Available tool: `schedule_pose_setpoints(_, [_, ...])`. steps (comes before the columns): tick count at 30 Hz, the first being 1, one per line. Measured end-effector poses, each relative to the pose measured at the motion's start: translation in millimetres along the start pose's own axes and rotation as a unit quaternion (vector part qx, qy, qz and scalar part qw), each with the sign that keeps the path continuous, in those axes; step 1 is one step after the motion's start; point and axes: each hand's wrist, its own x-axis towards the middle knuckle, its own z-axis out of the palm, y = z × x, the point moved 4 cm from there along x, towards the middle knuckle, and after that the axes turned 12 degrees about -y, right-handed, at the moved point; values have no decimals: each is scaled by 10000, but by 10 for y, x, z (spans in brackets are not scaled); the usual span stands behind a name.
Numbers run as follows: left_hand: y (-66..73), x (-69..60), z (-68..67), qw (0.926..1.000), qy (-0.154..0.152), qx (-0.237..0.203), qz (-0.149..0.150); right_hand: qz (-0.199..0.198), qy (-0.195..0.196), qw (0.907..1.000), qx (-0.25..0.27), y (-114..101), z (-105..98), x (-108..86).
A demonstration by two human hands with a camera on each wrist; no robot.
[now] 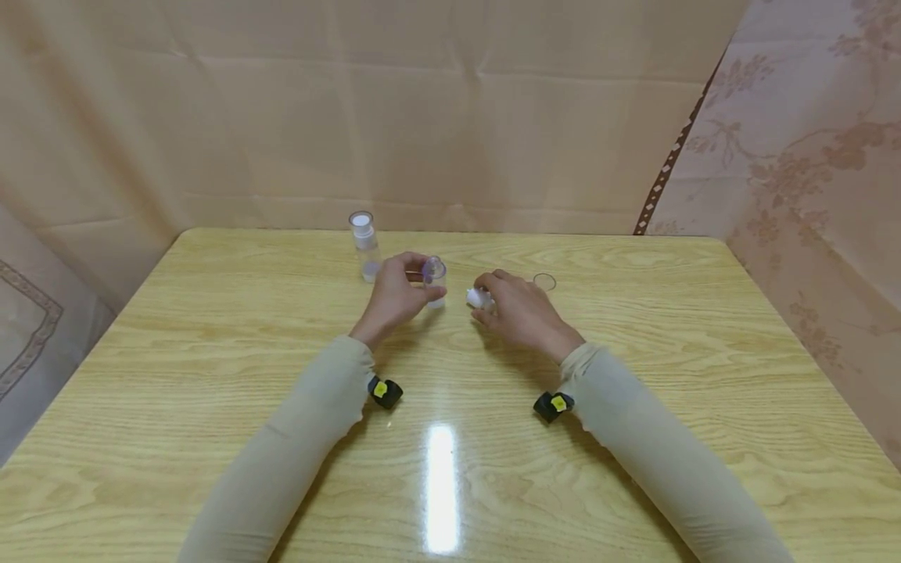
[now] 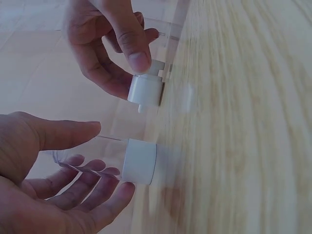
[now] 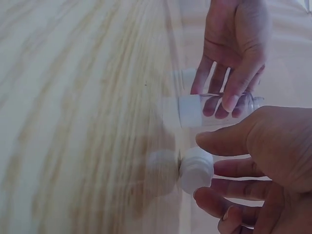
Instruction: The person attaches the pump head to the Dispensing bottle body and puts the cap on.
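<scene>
My left hand (image 1: 400,293) holds a clear bottle (image 1: 436,285) upright on the table, thumb on one side and fingers around the other. The bottle has a white base (image 2: 140,162) and a see-through body. To its right, my right hand (image 1: 521,309) grips a small white pump head (image 1: 479,298) with thumb and fingers. In the left wrist view, the pump head (image 2: 146,88) lies on its side at the tabletop, a short nub pointing toward the bottle. The right wrist view shows the fingers (image 3: 239,187) curled behind the pump head (image 3: 196,170).
A second bottle (image 1: 366,254), with a white pump and clear cap, stands behind my left hand. Beyond my right hand lies a thin, transparent round piece (image 1: 544,281), its kind unclear. The wooden table (image 1: 211,375) meets a hanging beige cloth (image 1: 422,117) at the back.
</scene>
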Motion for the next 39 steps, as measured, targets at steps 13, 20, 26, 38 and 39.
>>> schedule_pose_setpoints(13, [95, -32, -28, 9994, 239, 84, 243, 26, 5, 10000, 72, -3, 27, 9])
schedule_pose_setpoints(20, [202, -52, -18, 9986, 219, -127, 469, -63, 9, 9999, 149, -6, 22, -1])
schedule_pose_setpoints(26, [305, -97, -22, 9972, 271, -175, 676, -87, 86, 9991, 399, -50, -77, -44])
schedule_pose_setpoints(38, [501, -186, -44, 9942, 272, 213, 1020, -475, 783, 9930, 749, -109, -434, -191])
schedule_pose_setpoints(39, [519, -198, -46, 9936, 283, 289, 1056, -527, 846, 9917, 808, -112, -465, -201])
